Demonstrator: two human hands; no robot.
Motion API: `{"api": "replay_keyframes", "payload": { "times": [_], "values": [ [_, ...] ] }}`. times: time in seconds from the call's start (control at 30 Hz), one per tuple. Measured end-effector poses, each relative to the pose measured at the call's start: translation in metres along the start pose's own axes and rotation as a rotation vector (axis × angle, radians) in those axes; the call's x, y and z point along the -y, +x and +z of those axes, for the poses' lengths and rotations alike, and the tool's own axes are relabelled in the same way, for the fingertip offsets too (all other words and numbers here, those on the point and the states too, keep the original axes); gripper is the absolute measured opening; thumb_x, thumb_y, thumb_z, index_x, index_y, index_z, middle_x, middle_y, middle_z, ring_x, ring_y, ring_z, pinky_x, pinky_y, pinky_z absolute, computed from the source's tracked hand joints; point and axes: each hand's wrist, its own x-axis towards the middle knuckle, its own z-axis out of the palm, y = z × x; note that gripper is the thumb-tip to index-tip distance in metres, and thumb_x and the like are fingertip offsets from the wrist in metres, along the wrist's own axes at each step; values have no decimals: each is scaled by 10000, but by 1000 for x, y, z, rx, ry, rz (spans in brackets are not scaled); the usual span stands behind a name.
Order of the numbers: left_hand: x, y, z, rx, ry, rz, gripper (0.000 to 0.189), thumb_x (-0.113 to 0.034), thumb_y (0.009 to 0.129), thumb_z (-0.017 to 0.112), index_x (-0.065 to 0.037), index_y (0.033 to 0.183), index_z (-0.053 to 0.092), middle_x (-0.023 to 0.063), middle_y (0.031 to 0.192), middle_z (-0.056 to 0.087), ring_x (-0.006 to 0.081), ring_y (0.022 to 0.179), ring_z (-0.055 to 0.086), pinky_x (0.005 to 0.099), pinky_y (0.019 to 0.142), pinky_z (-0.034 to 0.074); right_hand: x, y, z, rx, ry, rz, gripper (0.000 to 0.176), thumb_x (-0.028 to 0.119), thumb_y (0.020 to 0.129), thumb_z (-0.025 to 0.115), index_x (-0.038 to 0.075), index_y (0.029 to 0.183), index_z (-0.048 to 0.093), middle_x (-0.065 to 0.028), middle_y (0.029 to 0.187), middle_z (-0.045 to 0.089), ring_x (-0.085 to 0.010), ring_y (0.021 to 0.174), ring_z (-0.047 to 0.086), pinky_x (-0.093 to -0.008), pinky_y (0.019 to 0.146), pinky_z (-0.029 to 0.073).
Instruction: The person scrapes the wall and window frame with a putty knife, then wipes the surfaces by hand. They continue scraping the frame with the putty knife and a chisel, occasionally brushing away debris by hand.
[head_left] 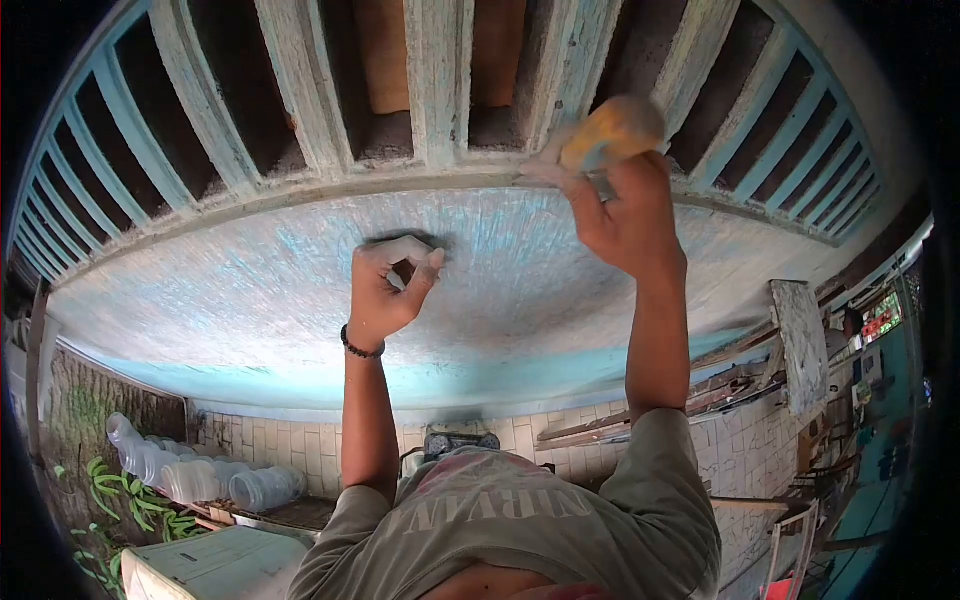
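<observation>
Up at the right, my right hand (625, 205) is closed round a yellow-orange tool with a rounded end (612, 132). Motion smears the tool, so I cannot tell its exact kind. It overlaps the ledge under the wooden slats (437, 90). My left hand (393, 280) is by the pale wall panel (500, 290), its fingers curled and dusty, the thumb tip close to the fingers around a small gap. Nothing shows inside that gap. Scraped blue streaks and whitish patches mark the panel. A dark beaded bracelet (362, 345) circles my left wrist.
Clear plastic containers (200, 480) lie at the lower left beside green plants (140, 500). Below them is a pale box-like cabinet (215, 560). A weathered board (800, 345) stands at the right, near long wooden strips (650, 415) along the tiled floor (560, 462).
</observation>
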Motion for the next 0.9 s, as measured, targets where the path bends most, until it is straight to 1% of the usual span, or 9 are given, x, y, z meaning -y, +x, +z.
{"api": "replay_keyframes", "payload": {
  "times": [0.1, 0.2, 0.3, 0.37, 0.47, 0.57, 0.67, 0.77, 0.9],
  "values": [
    [2, 0, -2, 20, 36, 14, 264, -120, 1010, 725, -33, 764, 688, 36, 684, 688, 85, 623, 648, 234, 546, 438, -2, 2, -2, -14, -26, -30, 178, 86, 931, 728, 20, 1097, 730, -179, 955, 767, -410, 845, 738, -471, 785, 587],
    [6, -1, 3, -40, -14, 3, 241, -127, 968, 768, -50, 747, 708, 0, 637, 661, 36, 549, 551, 222, 486, 374, 3, -1, 4, -23, -28, -67, 180, 83, 932, 728, 19, 1100, 729, -172, 951, 769, -406, 835, 738, -465, 769, 585],
    [8, -1, 5, -62, -26, 45, 242, -125, 964, 771, -51, 744, 707, -5, 630, 656, 33, 542, 535, 224, 478, 354, 4, 2, -1, -30, 33, -76, 179, 83, 933, 729, 22, 1101, 730, -170, 952, 770, -403, 827, 738, -458, 747, 583],
    [6, -1, 2, -40, -12, 2, 240, -121, 962, 772, -49, 743, 704, -3, 635, 656, 38, 543, 528, 228, 478, 350, -2, 3, 8, -60, -5, -114, 176, 85, 932, 731, 25, 1097, 729, -174, 955, 769, -403, 831, 740, -456, 733, 583],
    [5, -2, 3, -33, -11, -23, 237, -109, 959, 767, -47, 740, 698, -1, 643, 655, 42, 545, 517, 232, 477, 343, 3, 3, 8, 27, -27, -110, 197, 78, 926, 729, 36, 1118, 723, -183, 928, 762, -405, 814, 740, -463, 720, 583],
    [4, -2, 3, -43, -15, -23, 234, -92, 956, 758, -46, 736, 693, -1, 648, 650, 42, 549, 511, 231, 477, 340, 1, 6, 7, -82, 77, -107, 160, 76, 924, 726, 22, 1075, 725, -199, 874, 743, -415, 786, 732, -471, 704, 578],
    [2, -1, 5, -47, -33, -14, 232, -78, 952, 749, -47, 731, 686, -3, 648, 646, 39, 551, 507, 228, 478, 337, 5, 5, 21, -18, 33, -56, 144, 72, 925, 719, 8, 1054, 716, -215, 857, 730, -427, 774, 725, -478, 693, 574],
    [4, 0, 4, -47, -22, 3, 235, -73, 950, 747, -47, 726, 681, -4, 646, 642, 34, 552, 503, 227, 478, 334, 12, 8, 15, -55, 78, -73, 131, 68, 926, 717, -2, 1036, 708, -221, 874, 731, -435, 786, 724, -487, 692, 575],
    [5, -1, 3, -37, -28, -10, 242, -74, 949, 748, -47, 720, 675, -3, 643, 636, 33, 548, 496, 229, 476, 330, 8, 8, 26, -49, 20, -103, 126, 59, 925, 711, 4, 1039, 707, -214, 861, 729, -422, 762, 722, -481, 681, 573]
  ]
}}
